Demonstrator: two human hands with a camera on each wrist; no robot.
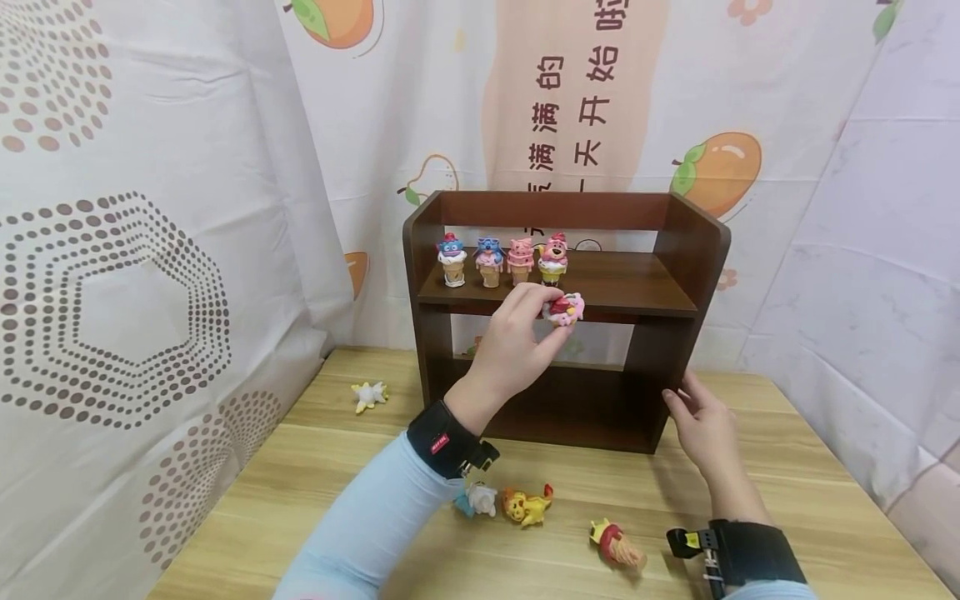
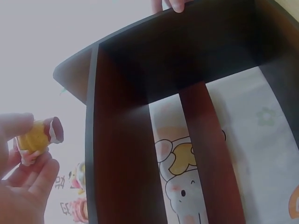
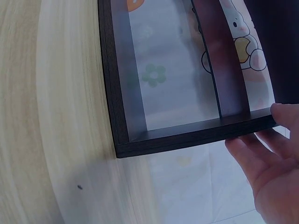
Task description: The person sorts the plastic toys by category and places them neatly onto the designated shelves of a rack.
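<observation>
- Printed fabric backdrop [image 1: 187, 250] hangs behind, smooth with soft folds, bearing brown dotted hexagons, orange fruit and Chinese characters, among them "满的一天开始".
- Pale wood-grain surface [image 1: 352, 467] carries everything.
- Dark brown, boxy wooden shelf unit [image 1: 637, 287] stands on it; the open back shows cartoon cloth.
- Left hand [image 1: 513, 342] pinches a small glossy pink-and-red ice-cream cone figurine [image 1: 564, 309] at the upper shelf's front edge.
- Right hand [image 1: 701, 425], fingers relaxed, rests against the unit's right side panel.
- Four similar animal cone figurines [image 1: 502, 260] stand upright in a row on the upper shelf.
- Four small toy figures [image 1: 527, 505] lie scattered on the surface.
</observation>
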